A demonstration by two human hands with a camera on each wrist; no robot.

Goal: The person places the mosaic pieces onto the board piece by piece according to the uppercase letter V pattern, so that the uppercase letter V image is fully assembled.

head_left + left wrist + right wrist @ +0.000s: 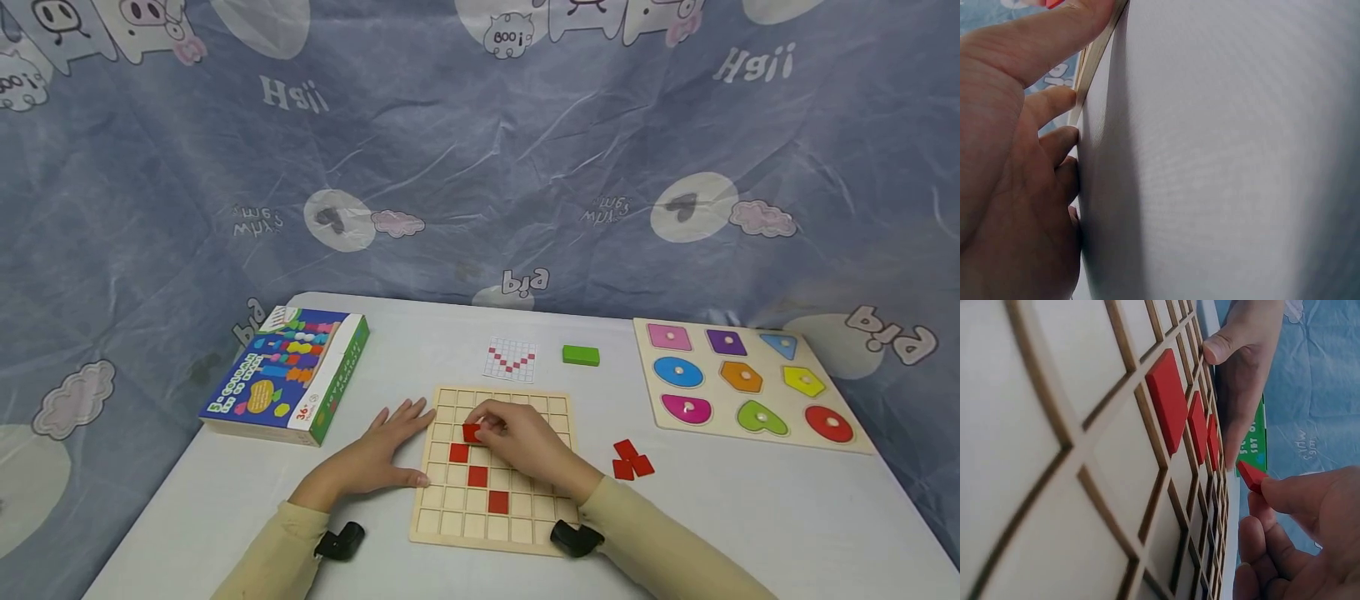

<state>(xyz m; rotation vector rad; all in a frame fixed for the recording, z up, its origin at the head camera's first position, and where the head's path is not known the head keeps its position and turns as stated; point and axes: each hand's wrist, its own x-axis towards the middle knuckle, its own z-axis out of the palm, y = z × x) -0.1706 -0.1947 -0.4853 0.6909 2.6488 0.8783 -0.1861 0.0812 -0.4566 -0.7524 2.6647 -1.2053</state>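
A wooden grid board (450,523) lies on the table, with three red square tiles in a diagonal line of its cells, one being the tile (498,502) nearest me. My right hand (528,442) is over the board's upper part and pinches another red tile (1250,477) between thumb and fingertip. In the right wrist view that tile is held tilted, apart from the grid. My left hand (371,462) rests on the board's left edge with fingers spread, its thumb (1054,37) and fingertips touching the wood. Several loose red tiles (632,461) lie right of the board.
Behind the board are a pattern card (510,360) with a red V of squares and a green block (581,356). A game box (285,375) lies at the left. A shape puzzle board (750,387) lies at the right. A patterned cloth hangs behind the table.
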